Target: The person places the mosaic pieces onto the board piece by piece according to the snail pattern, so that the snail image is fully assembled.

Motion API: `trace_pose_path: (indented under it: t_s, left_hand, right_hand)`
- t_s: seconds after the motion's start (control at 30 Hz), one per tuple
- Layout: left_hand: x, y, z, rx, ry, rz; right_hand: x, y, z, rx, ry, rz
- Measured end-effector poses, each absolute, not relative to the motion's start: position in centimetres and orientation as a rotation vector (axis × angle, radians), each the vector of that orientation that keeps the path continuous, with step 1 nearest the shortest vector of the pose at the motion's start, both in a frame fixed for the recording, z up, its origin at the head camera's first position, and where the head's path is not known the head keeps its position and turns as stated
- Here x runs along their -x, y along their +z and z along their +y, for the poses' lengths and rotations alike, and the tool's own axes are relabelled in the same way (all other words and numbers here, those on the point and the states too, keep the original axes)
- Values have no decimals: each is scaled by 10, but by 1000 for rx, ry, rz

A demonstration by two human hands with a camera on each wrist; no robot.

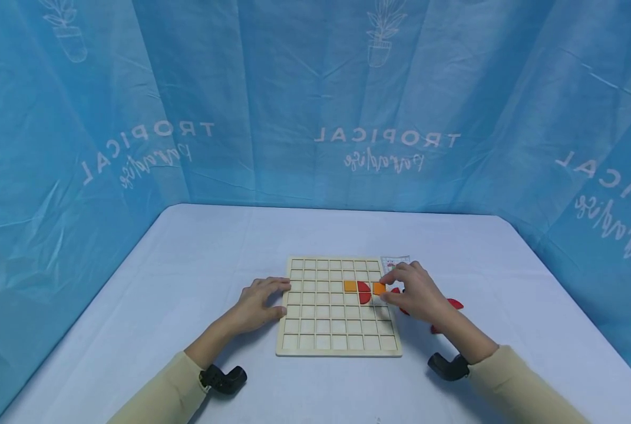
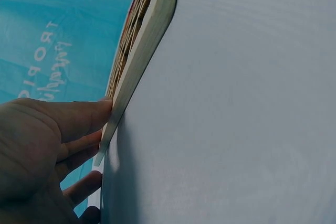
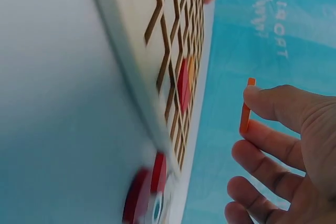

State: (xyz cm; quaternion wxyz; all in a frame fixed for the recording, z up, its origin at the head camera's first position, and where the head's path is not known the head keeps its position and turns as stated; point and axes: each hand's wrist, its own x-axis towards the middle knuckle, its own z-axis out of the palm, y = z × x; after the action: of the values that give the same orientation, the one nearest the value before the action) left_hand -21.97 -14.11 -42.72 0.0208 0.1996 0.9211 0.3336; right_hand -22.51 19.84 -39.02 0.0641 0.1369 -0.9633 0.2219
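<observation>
A pale wooden grid board (image 1: 307,341) lies on the table. My left hand (image 1: 257,303) touches its left edge with thumb and fingers extended; in the left wrist view the thumb (image 2: 86,116) meets the board's rim. Between thumb and index finger, my right hand (image 1: 418,291) pinches an orange square tile (image 3: 245,111), held above the board's right side. Another orange square tile (image 1: 350,286) sits in a cell, with two red rounded pieces (image 1: 365,298) to its right, one above the other.
More red pieces (image 1: 455,303) lie on the white table (image 1: 230,241) right of the board, partly hidden by my right hand and forearm. A printed sheet (image 1: 395,261) is by the board's upper right corner. Blue curtains (image 1: 294,88) surround the table's back and sides.
</observation>
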Motion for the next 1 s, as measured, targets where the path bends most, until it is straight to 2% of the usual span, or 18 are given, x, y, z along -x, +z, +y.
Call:
trace_pose_path:
  t_s: [0.4, 1.0]
  left_hand:
    - [221, -428, -141, -609, 1030, 2855]
    - [220, -428, -141, -613, 1029, 2870]
  right_hand:
    - [242, -404, 161, -597, 600, -2898]
    - [245, -414, 152, -654, 519, -2940]
